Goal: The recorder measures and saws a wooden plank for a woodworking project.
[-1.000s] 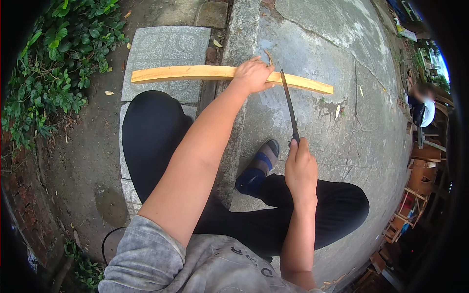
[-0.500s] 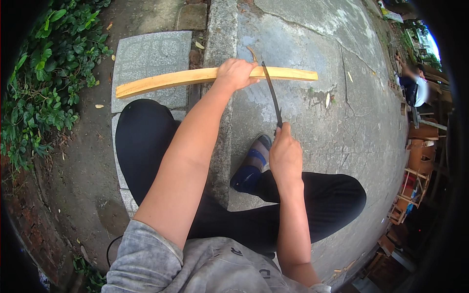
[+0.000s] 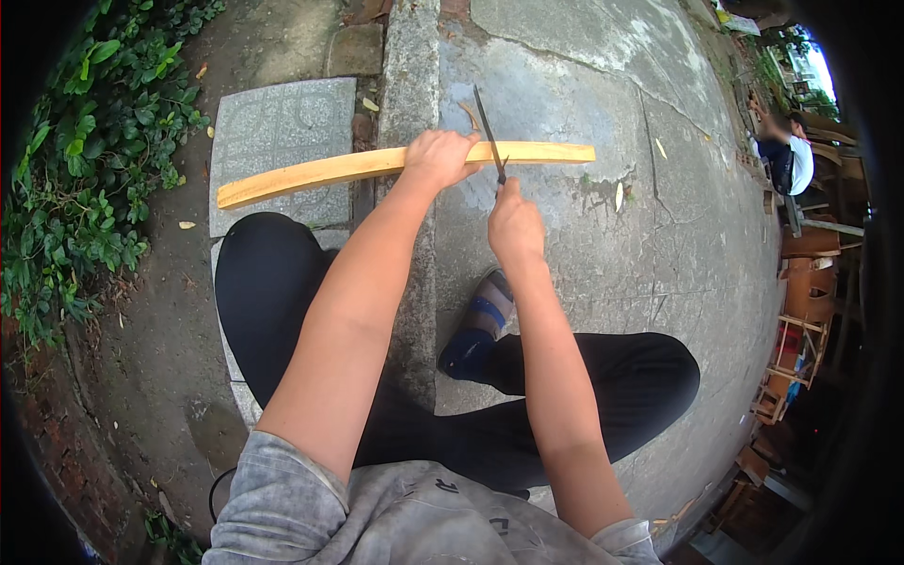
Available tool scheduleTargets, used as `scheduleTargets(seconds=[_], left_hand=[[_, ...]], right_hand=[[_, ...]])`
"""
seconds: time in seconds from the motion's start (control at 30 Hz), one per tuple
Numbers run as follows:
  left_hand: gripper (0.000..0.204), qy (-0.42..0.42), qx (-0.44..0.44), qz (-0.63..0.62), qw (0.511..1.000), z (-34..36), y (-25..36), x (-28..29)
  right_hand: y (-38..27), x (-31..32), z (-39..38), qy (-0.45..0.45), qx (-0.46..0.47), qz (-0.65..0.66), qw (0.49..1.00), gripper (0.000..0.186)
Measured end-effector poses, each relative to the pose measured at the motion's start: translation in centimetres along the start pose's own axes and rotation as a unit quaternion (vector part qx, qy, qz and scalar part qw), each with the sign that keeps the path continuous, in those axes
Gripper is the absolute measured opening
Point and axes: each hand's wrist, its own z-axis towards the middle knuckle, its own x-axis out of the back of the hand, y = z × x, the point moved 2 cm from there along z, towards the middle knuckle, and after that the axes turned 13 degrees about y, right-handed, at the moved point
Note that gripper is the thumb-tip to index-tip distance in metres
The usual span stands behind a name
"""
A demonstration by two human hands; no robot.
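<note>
A long, yellowish wooden strip (image 3: pixel 311 172) lies crosswise in front of me, spanning the raised curb and both sides of it. My left hand (image 3: pixel 439 156) grips it near the middle, fingers wrapped over the top. Just right of that hand, a narrow hand saw (image 3: pixel 486 121) with a dark blade crosses the strip, its tip pointing away from me. Its teeth are too small to make out. My right hand (image 3: pixel 517 222) is closed around the saw's handle, which the fingers mostly hide.
A thin curved brown piece (image 3: pixel 470 115) lies beyond the strip. Below the strip's left half is a patterned paving slab (image 3: pixel 282 104). Leafy bushes (image 3: pixel 104 122) grow at left. Wooden furniture parts (image 3: pixel 810 287) and a seated person (image 3: pixel 799 162) are at far right.
My right hand has pushed the saw forward and left, so more of its blade reaches past the strip. My left hand keeps its hold on the wood.
</note>
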Motion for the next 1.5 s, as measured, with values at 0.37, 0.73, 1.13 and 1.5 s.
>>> scheduleTargets(seconds=[0.37,0.73,1.13,1.5], left_hand=[[0.051,0.052,-0.015,0.038,0.998,0.1,-0.2,-1.7],[0.058,0.112,0.019,-0.006,0.993,-0.2,0.7,-0.4],[0.052,0.118,-0.034,-0.005,0.992,-0.1,0.7,-0.4],[0.082,0.115,0.027,0.043,0.992,-4.6,-2.6,2.5]], right_hand=[[3.3,10.1,-8.7,-0.022,0.011,-0.061,0.998,0.031],[5.3,15.0,-5.2,0.221,0.02,0.158,0.962,0.026],[7.0,4.1,-5.0,0.115,0.021,0.066,0.991,0.022],[5.1,3.6,-5.1,0.052,0.039,-0.009,0.998,0.024]])
